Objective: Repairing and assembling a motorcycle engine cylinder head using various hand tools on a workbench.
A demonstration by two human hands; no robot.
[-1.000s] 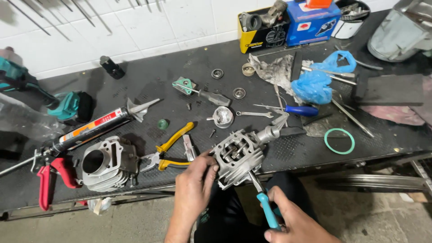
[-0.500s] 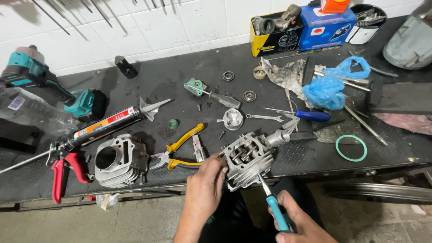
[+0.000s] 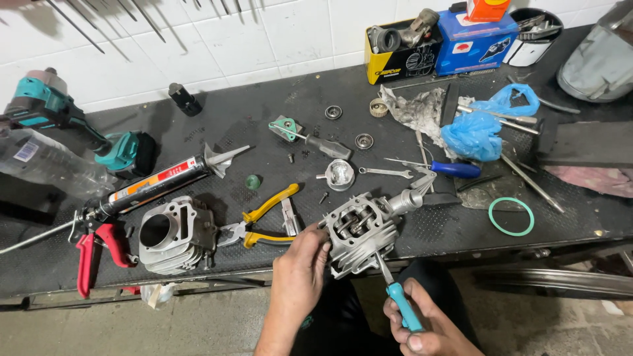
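Observation:
My left hand [image 3: 300, 264] grips the left side of a grey metal cylinder head [image 3: 361, 231] that rests at the front edge of the black workbench [image 3: 264, 132]. My right hand [image 3: 422, 326] is closed around the light-blue handle of a screwdriver [image 3: 399, 303], whose shaft points up into the underside of the cylinder head. Yellow-handled pliers [image 3: 264, 221] lie just left of my left hand. A finned grey engine cylinder [image 3: 171, 234] stands further left.
On the bench lie a sealant gun [image 3: 132, 191] with red grips, a teal power drill [image 3: 72, 125], a piston [image 3: 340, 175], a blue-handled screwdriver [image 3: 448, 169], a blue plastic bag [image 3: 475, 132], a green ring gasket [image 3: 511, 216], and boxes [image 3: 435, 43] by the tiled wall.
The view has shifted slightly, so the bench items sit more to the right. Both hands keep their hold on the cylinder head and screwdriver, the right hand slightly lower.

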